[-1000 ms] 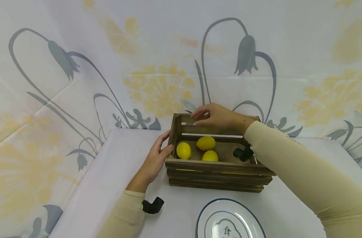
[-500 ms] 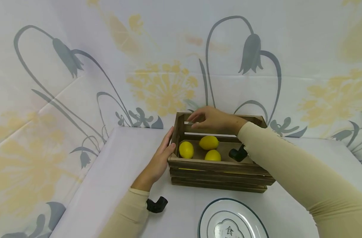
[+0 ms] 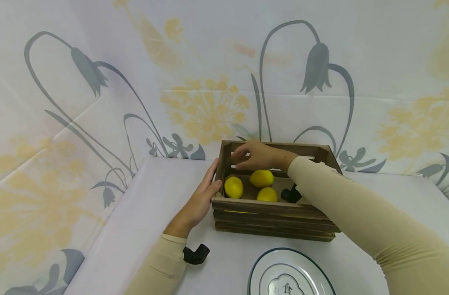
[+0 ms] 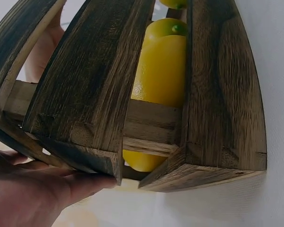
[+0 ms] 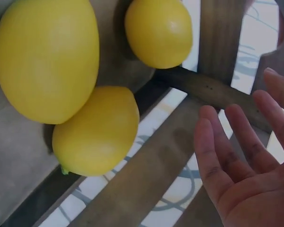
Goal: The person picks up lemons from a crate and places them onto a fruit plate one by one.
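A slatted wooden crate [image 3: 276,211] stands on the white cloth, with three yellow lemons in view inside. One lemon [image 3: 233,187] lies by the left end, another [image 3: 262,178] toward the back slats, the third [image 3: 267,194] near the front wall. My left hand [image 3: 199,203] rests against the crate's left end, fingers extended along it and thumb [image 4: 92,183] at the corner. Inside the back of the crate, above the lemons, my right hand [image 3: 259,155] hovers with loosely bent fingers [image 5: 248,142] and holds nothing. Its palm and separated fingers show in the right wrist view.
In front of the crate lies a white plate [image 3: 268,266] with a blue rim, cut off by the frame's lower edge. A flower-patterned cloth [image 3: 209,61] hangs behind. Black wrist-camera mounts [image 3: 196,254] stick out from both sleeves.
My right hand has lowered into the crate from above its back rim. The left hand keeps its place at the crate's end, while the whole head view has shifted slightly.
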Action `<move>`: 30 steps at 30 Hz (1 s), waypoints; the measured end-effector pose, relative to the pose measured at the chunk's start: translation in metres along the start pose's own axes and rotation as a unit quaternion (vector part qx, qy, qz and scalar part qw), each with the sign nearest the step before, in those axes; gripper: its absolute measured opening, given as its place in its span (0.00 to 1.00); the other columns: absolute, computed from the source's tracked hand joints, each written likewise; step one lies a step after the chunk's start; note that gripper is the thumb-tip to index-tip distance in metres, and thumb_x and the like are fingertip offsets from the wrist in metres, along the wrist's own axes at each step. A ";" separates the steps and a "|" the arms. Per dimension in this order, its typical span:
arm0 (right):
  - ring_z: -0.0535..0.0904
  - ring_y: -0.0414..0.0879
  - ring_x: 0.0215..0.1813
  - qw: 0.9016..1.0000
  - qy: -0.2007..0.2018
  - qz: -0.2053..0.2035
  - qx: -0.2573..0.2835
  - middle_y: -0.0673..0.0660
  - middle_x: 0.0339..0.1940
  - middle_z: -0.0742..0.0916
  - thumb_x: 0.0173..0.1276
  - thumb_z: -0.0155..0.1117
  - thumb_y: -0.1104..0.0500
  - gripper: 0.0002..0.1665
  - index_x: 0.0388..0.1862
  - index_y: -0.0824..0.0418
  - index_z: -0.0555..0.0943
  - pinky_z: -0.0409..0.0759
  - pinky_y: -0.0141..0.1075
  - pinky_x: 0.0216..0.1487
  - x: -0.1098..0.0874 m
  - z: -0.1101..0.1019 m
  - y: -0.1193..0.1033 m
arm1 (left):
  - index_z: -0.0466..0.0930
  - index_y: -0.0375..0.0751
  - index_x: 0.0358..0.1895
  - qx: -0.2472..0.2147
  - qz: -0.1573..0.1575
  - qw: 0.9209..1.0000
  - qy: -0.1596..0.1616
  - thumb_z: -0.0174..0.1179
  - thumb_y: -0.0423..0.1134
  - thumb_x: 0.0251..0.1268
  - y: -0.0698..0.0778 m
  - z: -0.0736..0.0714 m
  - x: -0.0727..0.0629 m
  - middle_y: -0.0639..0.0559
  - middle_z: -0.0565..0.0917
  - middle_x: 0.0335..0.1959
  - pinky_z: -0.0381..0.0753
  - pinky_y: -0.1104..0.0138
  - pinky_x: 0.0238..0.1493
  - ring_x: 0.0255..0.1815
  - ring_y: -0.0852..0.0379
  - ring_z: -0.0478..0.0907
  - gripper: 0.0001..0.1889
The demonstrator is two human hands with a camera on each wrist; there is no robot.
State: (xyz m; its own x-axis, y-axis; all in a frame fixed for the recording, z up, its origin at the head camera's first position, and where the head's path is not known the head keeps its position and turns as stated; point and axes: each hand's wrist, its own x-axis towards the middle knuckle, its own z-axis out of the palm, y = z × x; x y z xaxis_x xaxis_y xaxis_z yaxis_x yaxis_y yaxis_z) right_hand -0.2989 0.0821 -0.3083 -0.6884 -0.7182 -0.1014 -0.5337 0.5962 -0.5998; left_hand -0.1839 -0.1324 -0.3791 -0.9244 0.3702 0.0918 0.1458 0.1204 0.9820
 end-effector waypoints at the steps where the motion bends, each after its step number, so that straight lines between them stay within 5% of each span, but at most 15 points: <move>1: 0.78 0.54 0.64 1.000 -0.004 -0.001 0.001 0.59 0.64 0.82 0.70 0.66 0.58 0.23 0.62 0.64 0.80 0.76 0.49 0.66 0.001 0.001 0.000 | 0.36 0.72 0.80 0.001 -0.001 1.000 0.000 0.36 0.50 0.83 0.000 0.000 -0.001 0.69 0.38 0.81 0.33 0.40 0.79 0.83 0.55 0.32 0.30; 30: 0.71 0.57 0.72 0.989 -0.128 0.076 -0.007 0.60 0.69 0.77 0.72 0.63 0.54 0.28 0.69 0.60 0.75 0.68 0.53 0.73 0.015 0.019 0.002 | 0.35 0.75 0.79 0.014 -0.008 1.000 -0.002 0.35 0.51 0.83 -0.003 -0.003 0.000 0.71 0.36 0.81 0.33 0.38 0.78 0.83 0.55 0.30 0.30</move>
State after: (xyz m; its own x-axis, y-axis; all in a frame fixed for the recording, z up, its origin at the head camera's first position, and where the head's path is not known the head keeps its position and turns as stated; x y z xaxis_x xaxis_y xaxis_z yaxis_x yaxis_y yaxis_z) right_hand -0.3014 0.0659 -0.3262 -0.6153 -0.6865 -0.3875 -0.4421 0.7075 -0.5514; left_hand -0.1858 -0.1352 -0.3818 -0.9249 0.3725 0.0758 0.1412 0.1516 0.9783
